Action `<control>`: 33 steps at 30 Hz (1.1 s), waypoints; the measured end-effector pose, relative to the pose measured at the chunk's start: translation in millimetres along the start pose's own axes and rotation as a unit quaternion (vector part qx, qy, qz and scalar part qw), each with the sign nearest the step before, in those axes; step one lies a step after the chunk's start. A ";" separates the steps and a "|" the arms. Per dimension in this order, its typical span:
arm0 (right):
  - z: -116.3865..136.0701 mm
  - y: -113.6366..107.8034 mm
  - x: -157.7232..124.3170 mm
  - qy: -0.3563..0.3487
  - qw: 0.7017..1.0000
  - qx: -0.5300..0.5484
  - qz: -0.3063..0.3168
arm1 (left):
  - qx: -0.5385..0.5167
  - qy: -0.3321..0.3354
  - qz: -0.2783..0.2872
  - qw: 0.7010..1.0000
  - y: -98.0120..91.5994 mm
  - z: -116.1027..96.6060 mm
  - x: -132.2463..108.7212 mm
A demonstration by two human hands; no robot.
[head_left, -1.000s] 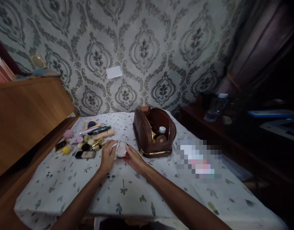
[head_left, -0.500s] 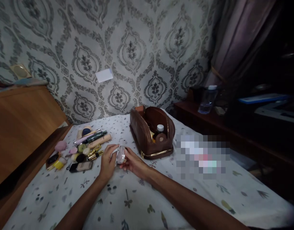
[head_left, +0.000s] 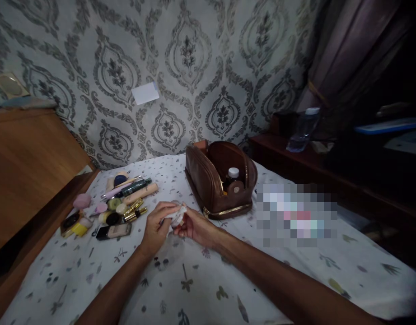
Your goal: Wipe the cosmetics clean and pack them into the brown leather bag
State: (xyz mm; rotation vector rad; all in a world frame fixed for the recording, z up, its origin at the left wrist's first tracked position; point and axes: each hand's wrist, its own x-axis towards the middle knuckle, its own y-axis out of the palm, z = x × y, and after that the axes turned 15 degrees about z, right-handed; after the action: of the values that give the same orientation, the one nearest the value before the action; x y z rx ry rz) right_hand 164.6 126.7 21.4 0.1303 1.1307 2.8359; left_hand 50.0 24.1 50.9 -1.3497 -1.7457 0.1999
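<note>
A pale round compact point(head_left: 176, 218), partly wrapped in what looks like white tissue, is pinched between both hands just above the leaf-printed sheet point(head_left: 194, 289). The left hand point(head_left: 155, 228) curls around one side and the right hand point(head_left: 196, 225) grips the other. It looks like a wiping step, and the compact's smooth shell calls for a firm hold. An open brown leather-look pouch point(head_left: 208, 185) stands just behind. Scattered cosmetics point(head_left: 116, 203) lie to the left.

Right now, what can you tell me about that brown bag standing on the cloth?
The brown bag looks like leather, boxy with a rounded top, upright and gaping open. Gold zip trim runs along its front base. Inside show a white-capped bottle and a round brown lid. It rests on the leaf-printed cloth, right of the scattered cosmetics. The left hand and right hand, closed on a small pale item, lie just in front, not touching it.
</note>
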 end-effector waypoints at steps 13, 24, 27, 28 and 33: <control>10.2 -1.0 -4.7 0.054 0.996 0.065 0.017 | -0.072 0.002 0.065 0.995 -22.3 -1.0 -0.5; 14.2 3.4 -6.8 0.093 0.994 0.017 0.053 | 0.001 -0.032 -0.013 0.999 -19.6 16.2 -5.9; 16.2 4.7 -8.4 0.076 0.996 0.028 0.048 | 0.011 -0.035 -0.015 0.999 -17.2 17.7 -7.9; 16.7 5.2 -8.9 0.067 0.996 0.031 0.047 | 0.016 -0.035 -0.015 0.999 -16.7 18.1 -8.4; 14.7 5.5 -10.0 -0.006 0.998 0.041 0.041 | 0.048 -0.060 0.004 0.997 -15.8 17.7 -9.9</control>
State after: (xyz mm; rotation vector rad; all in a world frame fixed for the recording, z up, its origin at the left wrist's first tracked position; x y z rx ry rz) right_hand 175.9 131.6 35.3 0.2044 1.2671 2.8562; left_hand 26.4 16.1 44.6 -1.2984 -1.8052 0.3718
